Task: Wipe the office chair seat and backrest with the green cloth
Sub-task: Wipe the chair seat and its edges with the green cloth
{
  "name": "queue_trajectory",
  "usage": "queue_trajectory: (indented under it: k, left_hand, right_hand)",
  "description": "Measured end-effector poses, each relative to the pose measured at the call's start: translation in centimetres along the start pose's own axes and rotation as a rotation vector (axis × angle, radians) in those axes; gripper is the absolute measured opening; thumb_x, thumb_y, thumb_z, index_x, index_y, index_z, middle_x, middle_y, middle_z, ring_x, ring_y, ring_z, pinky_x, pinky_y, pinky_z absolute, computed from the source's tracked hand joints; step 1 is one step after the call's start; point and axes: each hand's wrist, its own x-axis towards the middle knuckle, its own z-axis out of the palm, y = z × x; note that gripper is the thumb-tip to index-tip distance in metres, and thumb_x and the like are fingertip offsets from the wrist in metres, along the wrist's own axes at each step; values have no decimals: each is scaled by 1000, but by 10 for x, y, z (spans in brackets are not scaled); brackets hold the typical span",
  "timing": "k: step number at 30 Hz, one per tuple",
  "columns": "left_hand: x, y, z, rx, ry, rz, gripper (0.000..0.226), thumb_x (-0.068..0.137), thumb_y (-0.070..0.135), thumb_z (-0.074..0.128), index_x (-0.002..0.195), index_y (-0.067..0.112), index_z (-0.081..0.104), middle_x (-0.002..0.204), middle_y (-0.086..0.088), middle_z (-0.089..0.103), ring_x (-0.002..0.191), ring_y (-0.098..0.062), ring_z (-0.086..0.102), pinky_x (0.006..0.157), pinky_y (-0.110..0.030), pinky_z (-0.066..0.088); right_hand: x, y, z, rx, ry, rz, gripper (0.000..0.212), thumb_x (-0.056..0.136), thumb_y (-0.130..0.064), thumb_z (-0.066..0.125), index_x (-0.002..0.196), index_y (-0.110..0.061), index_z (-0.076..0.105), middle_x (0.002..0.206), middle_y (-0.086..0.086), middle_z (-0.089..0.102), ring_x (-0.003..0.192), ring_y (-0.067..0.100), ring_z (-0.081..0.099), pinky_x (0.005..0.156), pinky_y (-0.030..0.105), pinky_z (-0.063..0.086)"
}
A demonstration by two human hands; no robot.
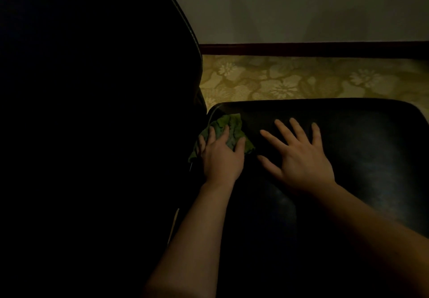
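The scene is dim. A black leather office chair fills the view: its seat [348, 140] spreads across the right and its tall backrest [92, 112] rises dark on the left. A crumpled green cloth [232, 127] lies in the crease where seat meets backrest. My left hand [220, 156] presses down on the cloth with fingers curled over it. My right hand [299, 154] rests flat on the seat just to the right of the cloth, fingers spread, holding nothing.
Beyond the seat lies a yellow-green floral carpet [301, 79]. A dark red skirting board [313, 49] runs along the foot of a pale wall [301, 7]. The backrest blocks everything on the left.
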Motion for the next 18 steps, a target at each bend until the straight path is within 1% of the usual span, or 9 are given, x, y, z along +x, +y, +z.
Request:
queue_trajectory:
  k: [5, 8, 13, 18]
  left_hand:
    - [-24, -9, 2, 16, 19, 25, 58, 100, 54, 46, 153, 33, 37, 166, -1, 22, 155, -27, 8, 125, -45, 12]
    - [-30, -11, 5, 8, 39, 26, 57, 101, 53, 44, 153, 32, 37, 166, -2, 23, 155, -28, 8, 125, -46, 10]
    - [-10, 0, 5, 17, 23, -1, 57, 101, 53, 44, 154, 33, 35, 167, -2, 19, 155, -30, 7, 125, -46, 5]
    - [14, 9, 5, 29, 5, 28, 57, 101, 53, 44, 154, 33, 35, 167, -4, 20, 154, -32, 7, 125, -46, 7]
  right_hand:
    - [-1, 0, -1, 0, -5, -1, 76, 84, -76, 9, 151, -43, 24, 163, 3, 22, 151, 29, 11, 118, 61, 0]
    - [-1, 0, -1, 8, -11, 1, 77, 84, -76, 8, 151, -43, 24, 163, 2, 21, 151, 29, 11, 118, 61, 0]
    - [-1, -1, 0, 5, 9, 6, 76, 85, -75, 10, 151, -42, 27, 162, 3, 24, 151, 30, 14, 118, 61, 1]
    - [-1, -1, 1, -4, 21, 0, 74, 87, -74, 13, 150, -40, 33, 160, 5, 30, 149, 31, 20, 117, 62, 4]
